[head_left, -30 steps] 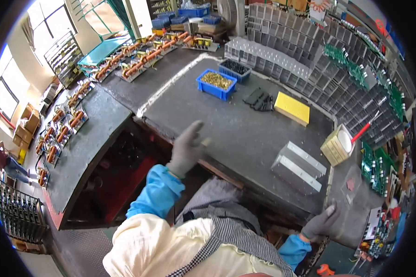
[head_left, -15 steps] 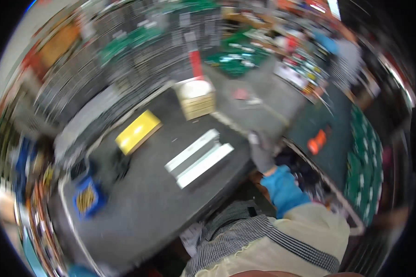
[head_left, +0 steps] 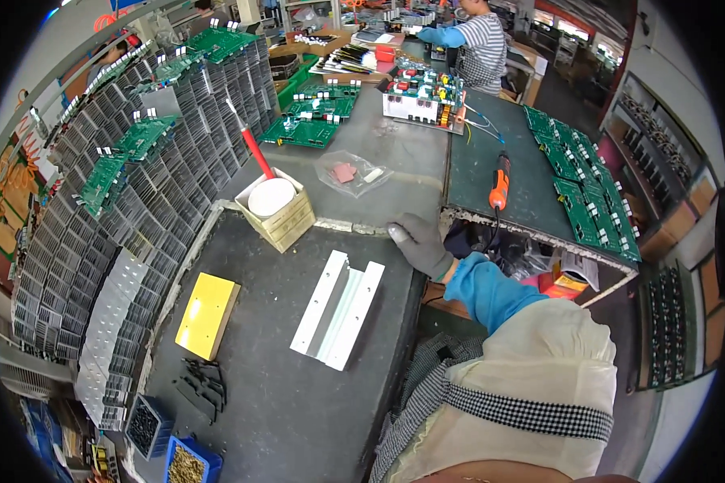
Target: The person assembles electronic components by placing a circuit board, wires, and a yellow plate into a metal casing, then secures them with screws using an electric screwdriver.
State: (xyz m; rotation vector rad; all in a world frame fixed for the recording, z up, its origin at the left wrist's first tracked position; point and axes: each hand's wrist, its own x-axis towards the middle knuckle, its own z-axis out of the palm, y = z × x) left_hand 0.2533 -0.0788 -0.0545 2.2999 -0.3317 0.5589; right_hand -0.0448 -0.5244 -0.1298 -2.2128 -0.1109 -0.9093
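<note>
My right hand (head_left: 420, 245), in a grey glove, rests at the right edge of the dark work table (head_left: 278, 410). Its fingers lie against the tabletop, and I see nothing held in it. Just to the left of that hand lies a white metal channel piece (head_left: 317, 312) with small holes along its two flanges. Farther left is a yellow block (head_left: 206, 315) with two holes in its top. My left hand is out of view.
Stacked grey metal fins (head_left: 149, 201) line the left side, with green circuit boards on top. A wooden box (head_left: 286, 221) holds a white tub and a red-handled tool. Black clips (head_left: 201, 386) and a blue screw bin (head_left: 192, 463) lie near. An orange electric screwdriver (head_left: 499, 187) lies right.
The view has swung and steadied; the table now appears turned, with the channel piece more upright in view. My right hand stays by the table's right edge. No object has visibly been picked up.
</note>
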